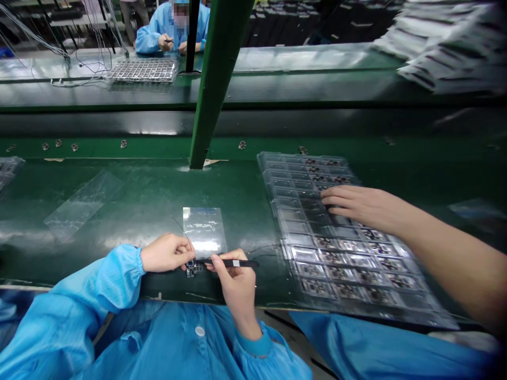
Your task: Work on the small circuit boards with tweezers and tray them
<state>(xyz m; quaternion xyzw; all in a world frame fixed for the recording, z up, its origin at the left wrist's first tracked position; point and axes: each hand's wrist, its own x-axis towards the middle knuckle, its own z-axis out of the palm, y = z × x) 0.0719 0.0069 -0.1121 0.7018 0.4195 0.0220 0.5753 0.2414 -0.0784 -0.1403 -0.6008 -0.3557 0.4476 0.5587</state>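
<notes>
My left hand [168, 252] is closed in a pinch at the upper left edge of a small circuit board [190, 270] near the table's front edge. A thin dark wire [182, 228] rises beside those fingers. My right hand [237, 279] grips black tweezers [246, 263] with a white band, held nearly level. Their tips point left and reach the board by my left fingertips; the exact contact is too small to make out. Just behind both hands lies a clear plastic sheet [204, 224] with glare and faint marks on it.
Right of me, a co-worker's hand [352, 203] reaches over a clear compartment tray [295, 227] holding several small boards. A green post [214, 79] rises ahead. A clear bag [85, 203] lies left. Across the bench, a person [158, 31] sits near another tray [142, 71].
</notes>
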